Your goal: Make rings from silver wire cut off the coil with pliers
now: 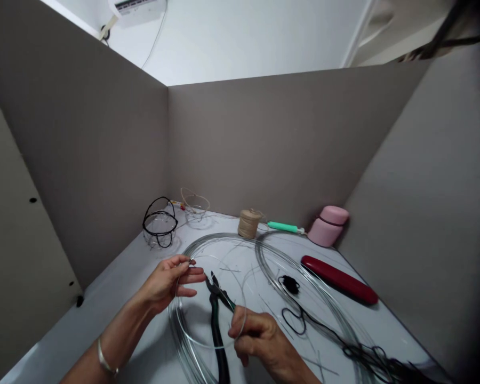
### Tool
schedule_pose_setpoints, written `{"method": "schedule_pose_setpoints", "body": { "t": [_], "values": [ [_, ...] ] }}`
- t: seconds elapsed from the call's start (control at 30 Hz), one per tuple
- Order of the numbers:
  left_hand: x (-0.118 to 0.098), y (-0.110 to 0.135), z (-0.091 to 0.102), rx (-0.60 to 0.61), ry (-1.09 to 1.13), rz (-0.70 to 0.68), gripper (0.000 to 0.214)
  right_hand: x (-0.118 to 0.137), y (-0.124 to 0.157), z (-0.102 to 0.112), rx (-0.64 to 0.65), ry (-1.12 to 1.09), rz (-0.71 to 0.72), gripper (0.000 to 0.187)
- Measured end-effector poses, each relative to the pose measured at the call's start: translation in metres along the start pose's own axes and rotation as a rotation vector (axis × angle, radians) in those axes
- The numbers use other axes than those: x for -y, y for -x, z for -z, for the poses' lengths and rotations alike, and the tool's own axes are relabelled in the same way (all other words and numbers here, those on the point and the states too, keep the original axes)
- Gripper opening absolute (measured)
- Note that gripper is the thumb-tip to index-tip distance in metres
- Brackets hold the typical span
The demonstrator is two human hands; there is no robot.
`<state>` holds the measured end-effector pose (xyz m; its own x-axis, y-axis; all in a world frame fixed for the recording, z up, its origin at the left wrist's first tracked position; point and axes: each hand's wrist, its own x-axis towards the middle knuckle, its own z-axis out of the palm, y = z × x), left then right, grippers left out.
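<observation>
My left hand [175,277] pinches a thin wire loop [224,348] between thumb and forefinger, its other fingers stretched out. The loop curves down and across in front of my right hand [260,336]. That hand is curled round one handle of the cutting pliers [214,290]. Their jaws stand apart and point toward the fingertips of my left hand, and the second, dark green handle slants down outside my grip. Under both hands lies a big coil of silvery wire [180,325], spread in wide rings on the white table [136,325].
Wire frames, one wound in black cord [160,233], stand at the back left. A twine spool [248,223], a green-handled tool [282,227] and a pink flask [328,226] line the back. Rightward lie a red case [340,280], black cord [290,284] and wire scraps. Grey panels [256,144] enclose the table.
</observation>
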<state>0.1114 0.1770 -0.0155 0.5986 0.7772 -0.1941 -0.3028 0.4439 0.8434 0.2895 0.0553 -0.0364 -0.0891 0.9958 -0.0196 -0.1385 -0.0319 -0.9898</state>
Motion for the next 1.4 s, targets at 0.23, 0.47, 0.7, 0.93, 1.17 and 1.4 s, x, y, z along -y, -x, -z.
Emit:
{"method": "schedule_pose_setpoints", "body": {
  "t": [0.23, 0.47, 0.7, 0.93, 1.17, 1.4],
  "values": [
    [0.03, -0.015, 0.0, -0.148, 0.201, 0.086, 0.009, -0.002, -0.003, 0.0, -0.048, -0.385, 0.121, 0.024],
    [0.045, -0.023, -0.004, -0.248, 0.398, 0.108, 0.01, 0.004, -0.001, 0.006, -0.317, -0.203, 0.094, 0.035],
    [0.06, -0.032, -0.004, -0.295, 0.498, 0.089, 0.012, 0.0, 0.006, -0.006, -0.44, 0.275, 0.236, 0.03],
    [0.059, -0.03, -0.009, -0.36, 0.359, 0.018, 0.008, 0.001, 0.005, -0.008, -0.314, 0.311, 0.2, 0.028],
    [0.057, -0.023, -0.017, -0.387, 0.265, -0.02, 0.002, 0.012, 0.003, -0.005, -0.375, 0.176, 0.058, 0.031],
    [0.056, -0.019, -0.021, -0.402, 0.205, -0.054, 0.002, 0.003, 0.0, 0.005, -0.393, -0.041, -0.022, 0.034]
  ]
}}
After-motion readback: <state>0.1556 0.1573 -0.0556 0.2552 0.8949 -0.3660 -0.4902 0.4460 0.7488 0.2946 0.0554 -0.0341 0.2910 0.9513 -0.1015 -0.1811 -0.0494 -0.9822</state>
